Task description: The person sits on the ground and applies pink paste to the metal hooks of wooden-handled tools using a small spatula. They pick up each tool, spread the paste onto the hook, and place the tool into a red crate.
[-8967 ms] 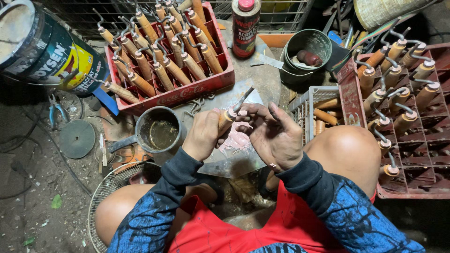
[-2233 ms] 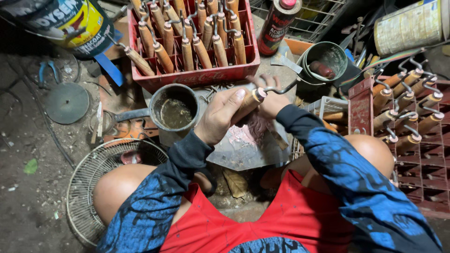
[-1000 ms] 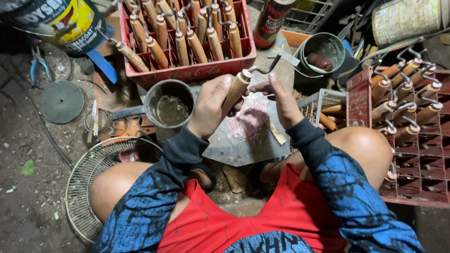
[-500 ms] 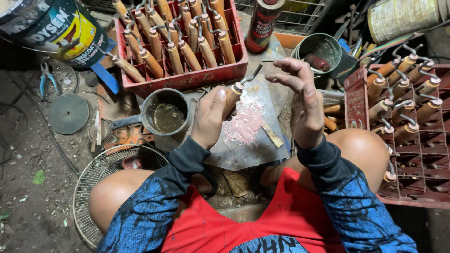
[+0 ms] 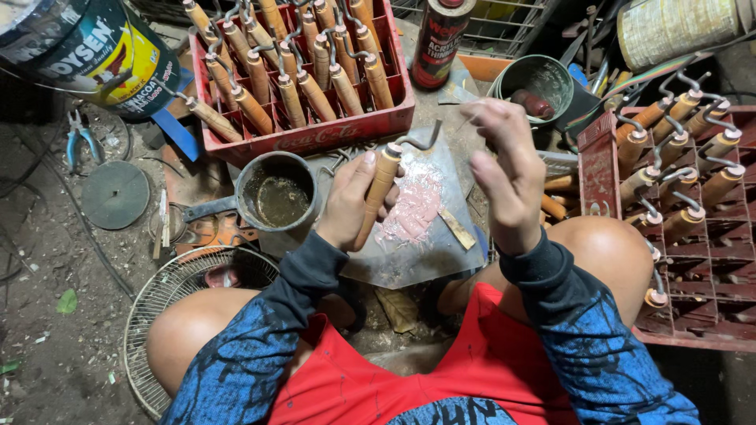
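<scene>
The left hand (image 5: 350, 201) is wrapped around a wooden handle (image 5: 376, 191) with a bent metal hook (image 5: 421, 140) at its top end, and holds it tilted, hook end pointing up and away. The right hand (image 5: 504, 177) is lifted up just beside it — apart from the handle, holding nothing, its fingers (image 5: 492, 118) loose and a bit curled. The handle sits between the two hands, closer to the left one, right over a flat metal sheet (image 5: 441, 252) that has a smear of pink paste (image 5: 413, 206) on it. A small flat stick (image 5: 457, 228) lies on the sheet near the paste. Just left of the left hand is a small dark pot (image 5: 277, 193) with a long handle and brownish stuff inside. Behind the hands stands a red crate (image 5: 315, 135) full of more wooden handles with hooks. Another red crate (image 5: 598, 161) with the same kind of handles is on the right, near the right knee. A round wire guard (image 5: 157, 315) lies on the floor by the left knee — a pair of pliers (image 5: 80, 134) lies farther left.
</scene>
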